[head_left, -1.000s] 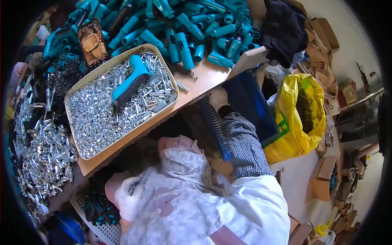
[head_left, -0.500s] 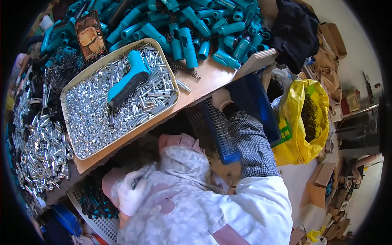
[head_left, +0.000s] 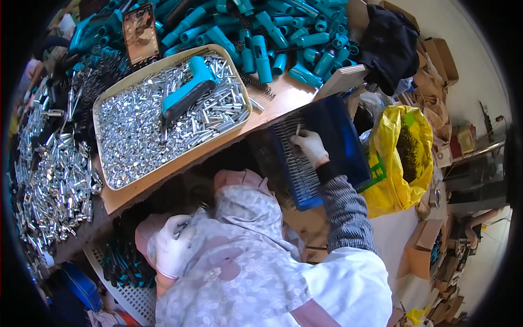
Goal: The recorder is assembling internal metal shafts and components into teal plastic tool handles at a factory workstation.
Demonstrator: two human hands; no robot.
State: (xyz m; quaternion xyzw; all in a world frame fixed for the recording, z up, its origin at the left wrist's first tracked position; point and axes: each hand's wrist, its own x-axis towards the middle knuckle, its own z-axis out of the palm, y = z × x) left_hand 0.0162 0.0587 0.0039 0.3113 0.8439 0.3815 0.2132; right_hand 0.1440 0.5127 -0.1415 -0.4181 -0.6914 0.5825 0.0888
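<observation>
- The white-gloved right hand point(head_left: 310, 148) appears to pinch one short, slim, silvery metal pin point(head_left: 298, 129) between thumb and fingertips, just above the open blue plastic bin point(head_left: 342, 150).
- The white-gloved left hand point(head_left: 173, 248) is curled near the lap, well apart from the bin; a slim dark piece shows at its fingers, but whether it is gripped I cannot tell.
- The pin should be light, stiff and hard to break, though slippery in a glove; mid-length is the surest hold.
- Under the right hand, many thin silvery rods point(head_left: 305, 177) line the bin, too close to count. The bin sits just off the bench's point(head_left: 291, 92) front edge, toward its right end.
- Near the bench's front left corner: one cream shallow tray point(head_left: 135, 80), one teal-and-black pistol-shaped housing point(head_left: 188, 90) lying on its countless small metal parts point(head_left: 136, 141).
- Beyond: one phone point(head_left: 140, 34), dozens of teal plastic housings point(head_left: 261, 60) along the back, one yellow bag point(head_left: 392, 188) right of the bin.
</observation>
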